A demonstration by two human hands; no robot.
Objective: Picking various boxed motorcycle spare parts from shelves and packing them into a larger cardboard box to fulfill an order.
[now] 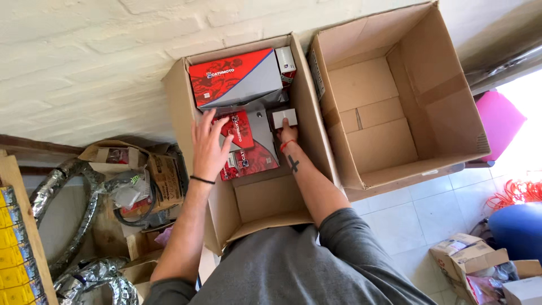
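Packing the cardboard box [265,197]: my left hand [208,148] spreads flat on a red-and-grey carton [247,141]; my right hand [287,133] grips a small white box [284,117], which next needs seating.

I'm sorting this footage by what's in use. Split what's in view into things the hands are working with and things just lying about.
In hand:
- left hand flat on a red and grey packet
- right hand at a small white box
- open carton holding them, with a larger red and grey box

Lying about:
- empty carton
- wrapped tyres
- pink bag
- orange cord
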